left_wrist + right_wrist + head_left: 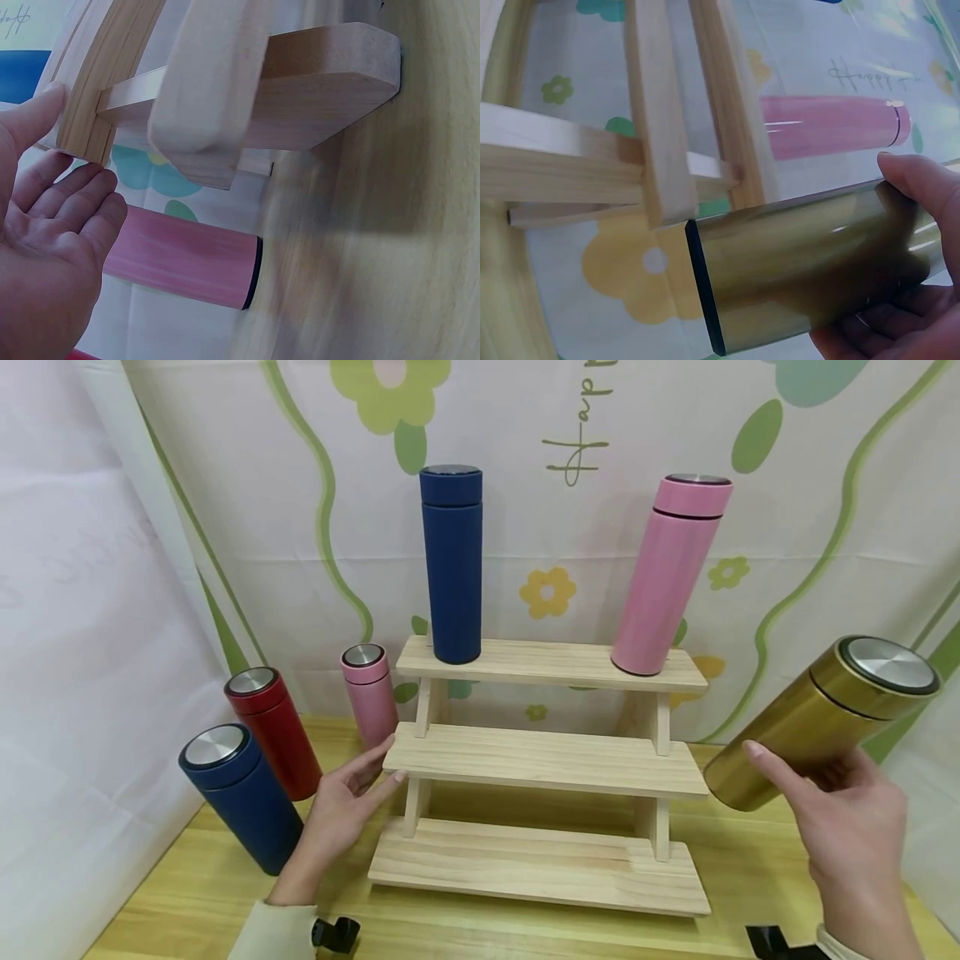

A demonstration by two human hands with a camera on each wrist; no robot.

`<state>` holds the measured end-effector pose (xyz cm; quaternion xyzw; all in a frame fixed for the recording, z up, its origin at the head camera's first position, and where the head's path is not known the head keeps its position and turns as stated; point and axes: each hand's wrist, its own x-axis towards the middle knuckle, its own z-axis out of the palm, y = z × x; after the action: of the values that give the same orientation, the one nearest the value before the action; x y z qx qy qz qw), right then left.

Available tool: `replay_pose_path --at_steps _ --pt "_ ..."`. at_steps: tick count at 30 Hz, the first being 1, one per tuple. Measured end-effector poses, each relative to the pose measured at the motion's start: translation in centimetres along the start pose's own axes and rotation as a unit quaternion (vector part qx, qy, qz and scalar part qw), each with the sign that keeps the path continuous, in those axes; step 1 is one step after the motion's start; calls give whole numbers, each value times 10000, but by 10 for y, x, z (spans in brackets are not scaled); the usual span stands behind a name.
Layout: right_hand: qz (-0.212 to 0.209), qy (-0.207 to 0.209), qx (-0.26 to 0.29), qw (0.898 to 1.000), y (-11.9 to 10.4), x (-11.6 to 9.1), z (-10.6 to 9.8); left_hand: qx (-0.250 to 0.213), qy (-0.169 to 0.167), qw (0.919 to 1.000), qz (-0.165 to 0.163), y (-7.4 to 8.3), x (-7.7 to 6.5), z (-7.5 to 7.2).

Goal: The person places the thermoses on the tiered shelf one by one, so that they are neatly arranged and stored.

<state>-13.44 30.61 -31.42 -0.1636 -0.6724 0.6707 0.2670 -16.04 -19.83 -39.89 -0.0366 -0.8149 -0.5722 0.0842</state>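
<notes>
My right hand (847,814) grips a gold thermos flask (806,722) round its body, tilted, just right of the wooden stepped display stand (540,760). In the right wrist view the flask's dark base (705,289) points at the end of a shelf board. My left hand (341,806) holds the left end of the stand's middle shelf, thumb on one face and fingers under the other in the left wrist view. On the top shelf stand a tall blue flask (453,577) at the left and a tall pink flask (671,581) at the right.
Left of the stand, a short pink flask (371,702), a red flask (277,735) and a short blue flask (247,802) stand on the wooden table (450,935). A flower-printed cloth (547,518) hangs close behind the stand.
</notes>
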Motion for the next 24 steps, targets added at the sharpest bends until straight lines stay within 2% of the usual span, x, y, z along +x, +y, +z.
replay_pose_path --at_steps 4,11,15,18,24 --pt "55 75 -2 10000 -7 -3 3 -10 11 10000 -42 0 0 0" --pt "-128 -307 -32 9994 -13 -7 17 24 13 9999 -103 0 1 1" --pt "-477 -507 -926 9933 -15 -7 27 26 20 9999 -118 0 1 1" --pt "-705 -714 -1571 9825 -17 -8 35 35 32 9999 -136 1 2 1" --pt "-801 -1260 -1878 9708 -18 -11 51 41 35 9999 -127 1 2 1"
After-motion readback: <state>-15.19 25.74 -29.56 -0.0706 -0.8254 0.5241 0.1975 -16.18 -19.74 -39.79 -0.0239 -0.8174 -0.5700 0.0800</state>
